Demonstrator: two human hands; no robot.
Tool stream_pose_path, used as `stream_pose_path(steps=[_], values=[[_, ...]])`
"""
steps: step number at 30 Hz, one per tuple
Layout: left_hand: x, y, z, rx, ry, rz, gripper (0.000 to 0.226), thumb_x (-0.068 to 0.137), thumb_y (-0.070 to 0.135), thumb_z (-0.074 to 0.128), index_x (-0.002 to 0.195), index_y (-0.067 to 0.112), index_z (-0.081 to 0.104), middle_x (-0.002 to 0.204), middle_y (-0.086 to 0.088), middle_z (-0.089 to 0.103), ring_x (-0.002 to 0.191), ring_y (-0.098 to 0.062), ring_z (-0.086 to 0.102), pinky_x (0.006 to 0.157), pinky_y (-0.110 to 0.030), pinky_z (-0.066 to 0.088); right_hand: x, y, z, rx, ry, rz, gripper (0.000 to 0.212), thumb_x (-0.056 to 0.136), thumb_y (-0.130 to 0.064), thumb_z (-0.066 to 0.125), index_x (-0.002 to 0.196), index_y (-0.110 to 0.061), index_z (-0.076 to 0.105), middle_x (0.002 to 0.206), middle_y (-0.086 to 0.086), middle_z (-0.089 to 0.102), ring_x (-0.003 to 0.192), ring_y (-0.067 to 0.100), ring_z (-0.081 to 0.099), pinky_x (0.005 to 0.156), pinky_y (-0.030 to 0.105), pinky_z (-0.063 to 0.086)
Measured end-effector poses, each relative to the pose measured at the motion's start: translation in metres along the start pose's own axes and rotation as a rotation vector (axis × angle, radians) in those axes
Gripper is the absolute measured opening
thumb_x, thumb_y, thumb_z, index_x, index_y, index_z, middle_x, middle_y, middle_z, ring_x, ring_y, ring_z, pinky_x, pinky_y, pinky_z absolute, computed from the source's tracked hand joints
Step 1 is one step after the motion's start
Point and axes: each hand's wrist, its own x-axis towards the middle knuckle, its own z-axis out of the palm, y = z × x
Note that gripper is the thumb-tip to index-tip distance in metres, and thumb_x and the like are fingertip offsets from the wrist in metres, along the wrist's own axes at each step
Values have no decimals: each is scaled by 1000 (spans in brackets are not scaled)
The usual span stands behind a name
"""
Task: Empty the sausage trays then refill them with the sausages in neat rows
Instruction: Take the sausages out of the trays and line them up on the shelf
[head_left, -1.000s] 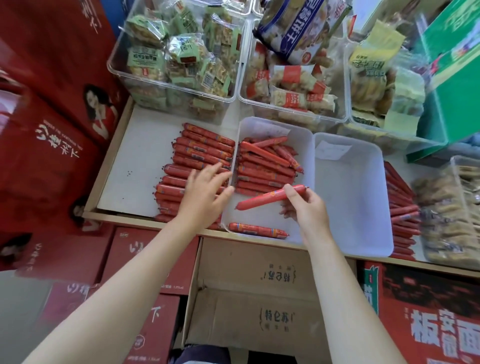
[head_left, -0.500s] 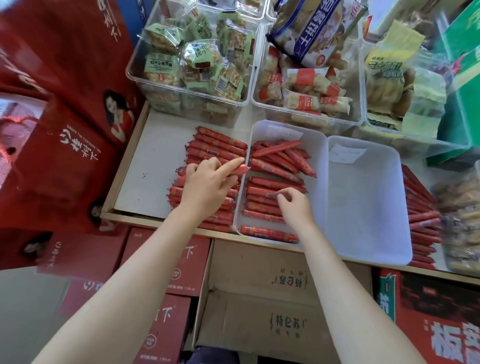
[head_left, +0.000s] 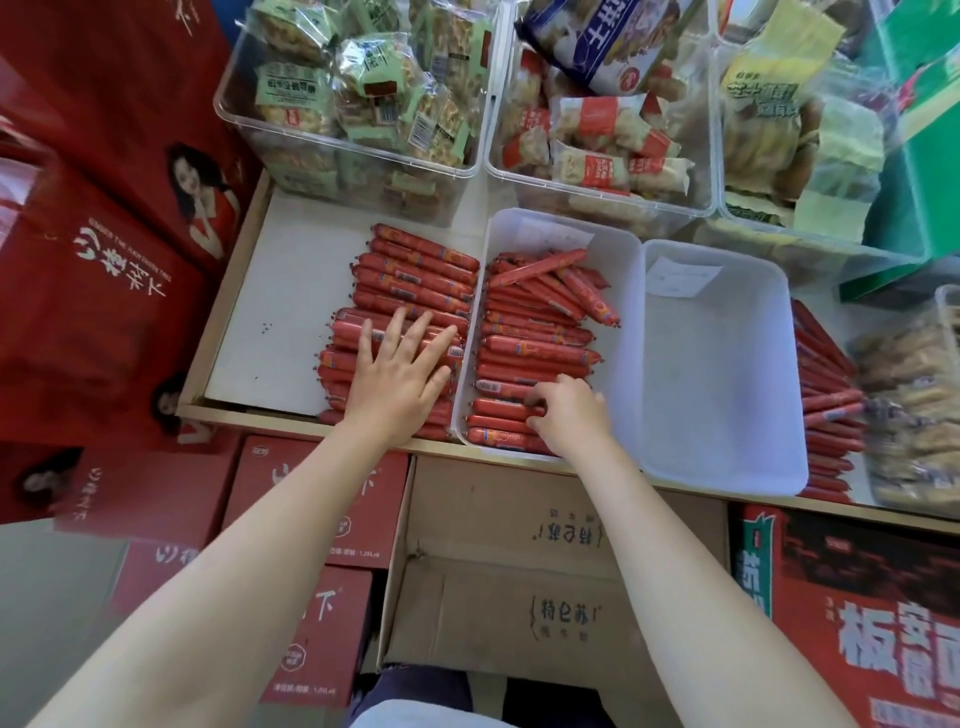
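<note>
Left hand (head_left: 397, 379): fingers straight and spread, resting flat on the loose sausage pile (head_left: 410, 291) on the worktop (head_left: 280, 322). Right hand (head_left: 569, 413): fingers curled onto the sausage rows (head_left: 530, 348) inside the left tray (head_left: 618, 291); whether it grips one cannot be told. The right tray (head_left: 722, 374), touching it, holds only a paper slip (head_left: 683, 274).

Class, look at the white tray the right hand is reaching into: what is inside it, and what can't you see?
The left white tray holds red sausages in rows, with a few lying crooked at the back. The right hand covers part of the front rows; the tray floor beneath the sausages is hidden.
</note>
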Motion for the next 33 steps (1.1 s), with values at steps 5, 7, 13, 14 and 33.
stream_pose_path(steps=[5,7,13,14,33], values=[[-14,0,10,23,-6,2,59,103,51,13,156,40,-11,165,1,-20,150,-24,-25,116,-51,-22,-1,-1,-1,-141,-50,55,31,93,-32,64,123,-24,65,123,5,52,122,28,42,102,40,33],[-16,0,12,30,-5,-3,59,103,51,12,156,39,-13,164,1,-23,149,-24,-27,116,-51,-22,1,1,-2,-127,-49,51,32,91,-32,66,121,-21,63,123,5,51,123,27,41,102,41,33],[10,2,-1,21,-53,-23,57,104,51,9,155,39,-13,165,0,-20,150,-24,-24,119,-53,-17,-13,10,-22,309,-116,85,19,95,-34,63,109,-24,54,107,-1,60,93,18,57,75,30,47],[15,2,-3,13,-77,-26,57,104,52,9,156,39,-12,166,0,-18,151,-24,-23,119,-53,-17,-17,12,-28,441,-95,102,17,93,-34,65,105,-25,57,101,-3,61,82,13,58,65,25,47],[-13,40,-59,-431,268,249,51,95,56,34,132,27,56,98,2,70,82,-22,65,63,-37,53,-16,-42,-75,1245,11,120,51,103,-45,40,94,-5,69,76,17,69,59,26,61,53,29,49]])
